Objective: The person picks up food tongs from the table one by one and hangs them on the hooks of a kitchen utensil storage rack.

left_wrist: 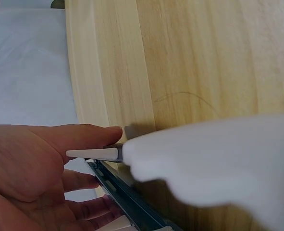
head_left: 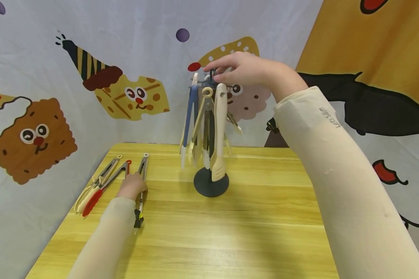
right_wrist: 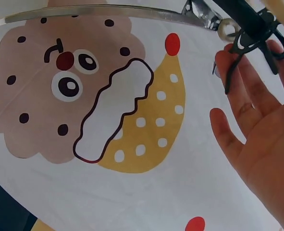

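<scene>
On the left side of the table, my left hand grips metal tongs that lie lengthwise beside it. In the left wrist view the thumb lies over the tongs' dark handle, fingers below; a blurred white part covers much of the view. My right hand is at the top of a dark hanging rack, thumb and fingers spread around its loop. Up close in the right wrist view, the fingertips touch the rack's hooks. Several tongs hang there, including blue ones and cream ones.
Left of my left hand, red-tipped tongs and cream-tipped tongs lie side by side near the table's left edge. Behind the wooden table hangs a cloth backdrop printed with cartoon food.
</scene>
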Demonstrator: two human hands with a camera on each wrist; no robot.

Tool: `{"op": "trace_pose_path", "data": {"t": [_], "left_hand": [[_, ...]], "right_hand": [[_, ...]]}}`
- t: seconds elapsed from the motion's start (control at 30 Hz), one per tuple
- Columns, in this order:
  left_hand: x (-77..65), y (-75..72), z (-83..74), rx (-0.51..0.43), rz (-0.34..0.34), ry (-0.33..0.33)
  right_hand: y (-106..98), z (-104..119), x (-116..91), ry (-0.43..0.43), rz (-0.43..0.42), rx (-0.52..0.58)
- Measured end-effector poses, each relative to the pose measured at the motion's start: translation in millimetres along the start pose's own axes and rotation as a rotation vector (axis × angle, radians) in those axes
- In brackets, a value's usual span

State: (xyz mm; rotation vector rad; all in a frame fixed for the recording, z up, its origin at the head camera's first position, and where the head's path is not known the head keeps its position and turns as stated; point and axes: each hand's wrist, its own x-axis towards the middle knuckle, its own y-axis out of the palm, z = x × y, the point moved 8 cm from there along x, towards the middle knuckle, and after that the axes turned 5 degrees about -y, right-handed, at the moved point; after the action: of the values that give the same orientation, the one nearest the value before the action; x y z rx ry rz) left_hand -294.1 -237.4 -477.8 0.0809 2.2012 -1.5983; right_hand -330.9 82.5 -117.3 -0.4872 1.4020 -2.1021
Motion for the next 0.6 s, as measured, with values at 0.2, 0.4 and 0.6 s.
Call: {"op": "trace_pose_path", "data": {"t": [0.2, 0.4, 0.6], "left_hand": [[-0.8, -1.0, -0.6, 0.003, -0.008, 0.009], [2.6, 0.5, 2.5, 0.005, -0.007, 0.001], [3.1, 2.6, 3.6, -0.012, 0.015, -0.01]], "right_hand": [[-0.4, -0.2, 0.6, -0.002, -0.075, -0.074], [0.0, -0.3, 0.5, 0.006, -0.148, -0.142], [-2.5, 5.1, 3.7, -0.064, -0.24, -0.201]]}}
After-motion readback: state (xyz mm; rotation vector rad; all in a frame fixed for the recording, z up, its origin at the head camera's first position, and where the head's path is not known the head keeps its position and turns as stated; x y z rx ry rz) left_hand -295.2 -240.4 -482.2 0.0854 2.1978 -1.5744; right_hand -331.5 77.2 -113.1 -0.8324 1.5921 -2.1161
